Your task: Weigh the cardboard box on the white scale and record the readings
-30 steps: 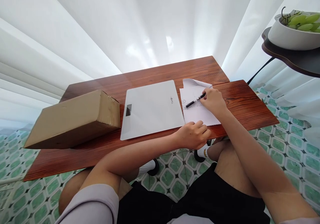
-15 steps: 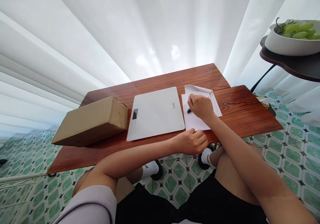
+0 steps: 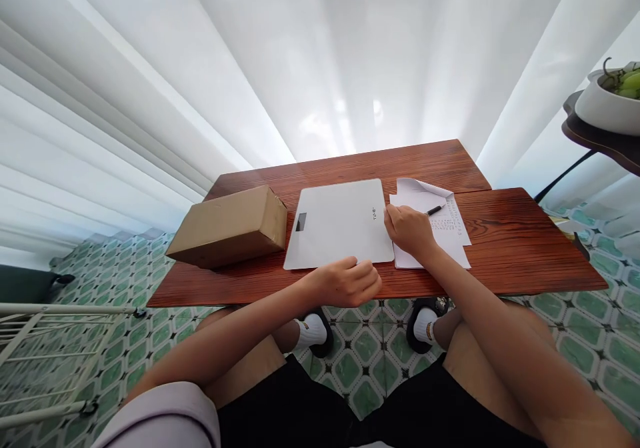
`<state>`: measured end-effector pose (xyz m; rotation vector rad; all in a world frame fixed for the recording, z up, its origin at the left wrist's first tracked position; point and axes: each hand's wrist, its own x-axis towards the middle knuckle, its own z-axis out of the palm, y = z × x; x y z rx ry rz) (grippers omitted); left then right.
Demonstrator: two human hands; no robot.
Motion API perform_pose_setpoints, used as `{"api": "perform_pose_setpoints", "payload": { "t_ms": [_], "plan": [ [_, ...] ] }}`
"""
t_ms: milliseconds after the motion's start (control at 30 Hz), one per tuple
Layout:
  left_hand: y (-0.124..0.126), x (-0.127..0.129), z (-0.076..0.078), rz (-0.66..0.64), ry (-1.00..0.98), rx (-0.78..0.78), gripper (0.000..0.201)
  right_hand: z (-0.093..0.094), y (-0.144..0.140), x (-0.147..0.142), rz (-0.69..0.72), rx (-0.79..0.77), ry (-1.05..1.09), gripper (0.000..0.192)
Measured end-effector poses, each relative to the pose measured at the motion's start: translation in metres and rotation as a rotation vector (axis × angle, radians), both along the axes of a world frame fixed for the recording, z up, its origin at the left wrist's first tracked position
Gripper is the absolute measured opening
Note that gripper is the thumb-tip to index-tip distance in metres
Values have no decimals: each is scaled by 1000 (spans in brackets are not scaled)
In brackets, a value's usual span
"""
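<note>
A second ago my right hand was writing with the pen on the paper. Now the pen lies loose on the sheet, just past my knuckles at about one o'clock from them, tip pointing toward me and to the left, and nothing grips it. The right hand has slid left off the written lines and rests at the paper's left border, fingers half curled and empty, touching or almost touching the right edge of the white scale; from this angle I cannot tell which.

My left hand has moved too. It was resting on the near rim of the tabletop below the paper; now it sits further left, a loose fist holding nothing, with the fingertips up against the near edge of the scale at about six o'clock of it.

So both hands have closed in on the scale, one at its near edge, one at its right side, and I would judge the writing is finished for now. The scale lies flat in the middle of the tabletop, its small dark display toward the cardboard box, which sits at nine o'clock from it, just beside it.
</note>
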<state>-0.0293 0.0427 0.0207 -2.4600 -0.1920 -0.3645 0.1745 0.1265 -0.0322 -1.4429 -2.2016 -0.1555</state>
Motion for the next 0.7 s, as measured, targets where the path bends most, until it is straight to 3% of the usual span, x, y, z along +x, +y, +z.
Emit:
{"api": "perform_pose_setpoints", "payload": {
  "t_ms": [200,367,500,700],
  "plan": [
    [-4,-37,5,123,-36,56,10,-2,-3,-8,69,115,6,37],
    [-6,-61,0,216,-184,47,15,-2,-9,-12,120,201,16,36],
    [-7,-78,-5,305,-292,37,18,1,-21,-17,249,281,19,34],
    [-5,-103,-11,418,-454,-14,18,3,-45,-30,406,270,2,33]
  ]
}}
